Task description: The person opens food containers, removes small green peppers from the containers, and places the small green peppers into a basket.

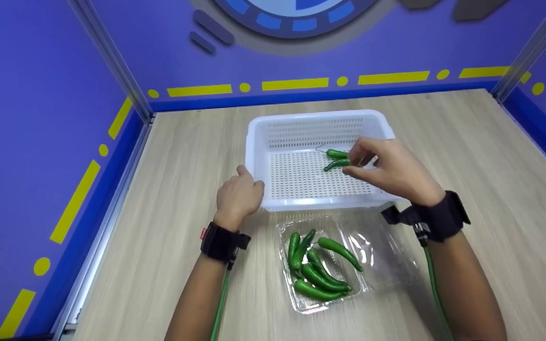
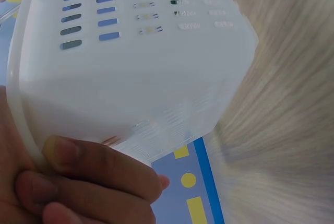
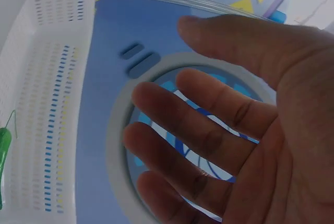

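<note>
A white perforated plastic basket (image 1: 318, 206) stands on the table, and my left hand (image 1: 241, 193) grips its left rim. In the left wrist view the curled fingers (image 2: 99, 174) lie against the basket's outer wall (image 2: 135, 72). My right hand (image 1: 389, 168) hovers over the basket's right side with nothing in it. Its fingers (image 3: 177, 119) are loosely bent and spread in the right wrist view. Below it two green chili peppers (image 1: 336, 164) lie on the basket floor, partly hidden by the hand. One green chili pepper (image 3: 4, 148) also shows at the right wrist view's left edge.
In front of the basket lies a clear plastic clamshell box (image 1: 312, 310), with several green chili peppers (image 1: 320, 279) in its left half. Its transparent lid (image 1: 382, 253) is folded out to the right. Blue panels (image 1: 301, 71) border the wooden table (image 1: 183, 156).
</note>
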`<state>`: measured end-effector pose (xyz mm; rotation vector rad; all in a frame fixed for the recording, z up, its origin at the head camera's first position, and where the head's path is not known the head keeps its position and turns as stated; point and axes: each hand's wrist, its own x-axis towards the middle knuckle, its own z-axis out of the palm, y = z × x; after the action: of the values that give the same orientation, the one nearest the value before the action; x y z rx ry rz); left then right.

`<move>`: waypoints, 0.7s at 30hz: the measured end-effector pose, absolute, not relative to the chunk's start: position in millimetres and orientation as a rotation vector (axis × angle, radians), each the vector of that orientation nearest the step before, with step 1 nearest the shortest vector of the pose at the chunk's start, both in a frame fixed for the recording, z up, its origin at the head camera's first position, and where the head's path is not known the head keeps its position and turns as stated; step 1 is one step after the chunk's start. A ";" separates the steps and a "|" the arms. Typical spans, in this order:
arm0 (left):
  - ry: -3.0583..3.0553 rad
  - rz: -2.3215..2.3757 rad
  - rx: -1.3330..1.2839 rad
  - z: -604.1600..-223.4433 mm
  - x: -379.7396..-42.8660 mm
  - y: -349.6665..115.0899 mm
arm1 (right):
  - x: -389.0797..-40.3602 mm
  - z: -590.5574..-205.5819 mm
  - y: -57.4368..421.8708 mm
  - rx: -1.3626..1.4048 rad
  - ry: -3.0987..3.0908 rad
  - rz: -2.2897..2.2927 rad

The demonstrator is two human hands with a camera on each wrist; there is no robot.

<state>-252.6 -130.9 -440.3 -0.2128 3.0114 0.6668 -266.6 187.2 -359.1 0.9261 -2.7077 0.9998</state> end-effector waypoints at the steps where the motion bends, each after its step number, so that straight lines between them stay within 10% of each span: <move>1: 3.011 0.668 -0.213 -439.9 -252.7 -130.8 | -263.3 -358.1 187.8 0.928 -2.706 1.004; 21: 3.005 0.630 -0.218 -440.3 -252.9 -130.7 | -218.2 -347.0 178.3 1.075 -2.749 0.810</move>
<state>-252.9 -130.7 -440.3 -0.2177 3.0050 0.6297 -218.2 178.3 -347.0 1.0750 -2.7490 0.8099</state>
